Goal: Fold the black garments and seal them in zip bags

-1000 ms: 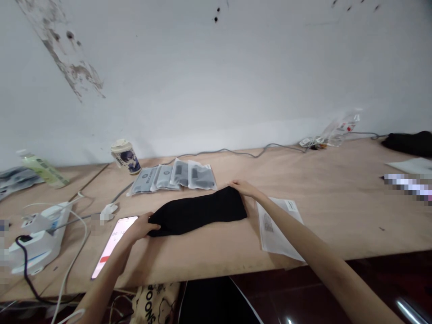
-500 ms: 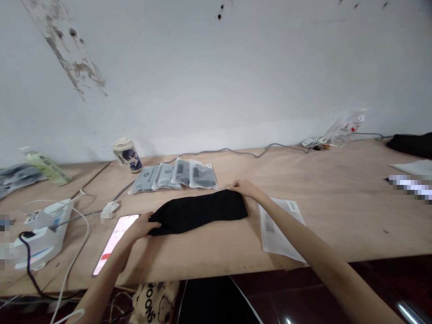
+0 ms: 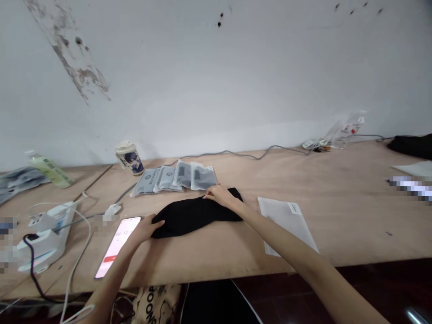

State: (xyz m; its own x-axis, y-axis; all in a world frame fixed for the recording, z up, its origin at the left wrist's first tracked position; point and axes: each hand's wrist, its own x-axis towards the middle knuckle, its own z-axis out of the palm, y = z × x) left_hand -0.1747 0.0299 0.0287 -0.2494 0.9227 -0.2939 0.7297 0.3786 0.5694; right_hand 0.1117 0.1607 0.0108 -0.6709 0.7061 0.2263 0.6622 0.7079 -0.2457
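Observation:
A long, folded piece of black cloth [image 3: 189, 218] lies across the table in front of me. My left hand [image 3: 147, 227] grips its left end, thumb on top and the other fingers partly hidden at the edge. At its far edge, right of the middle, my right hand [image 3: 221, 196] has its fingers closed on the fabric. The cloth's right end extends past that hand. To the right, partly under my right forearm, lies a flat frosted plastic bag [image 3: 286, 220] with a small white label.
Several packed frosted pouches [image 3: 203, 176] overlap behind the cloth. A lit phone [image 3: 116, 245] lies by my left forearm. Farther left are a power strip [image 3: 50, 245] with cables, a paper cup [image 3: 131, 158] and a green bottle [image 3: 50, 170]. A grey cable [image 3: 258, 158] runs along the wall.
My right hand has moved left along the cloth's far edge, from its right end towards the middle. My left hand stays at the left end. The view has shifted slightly.

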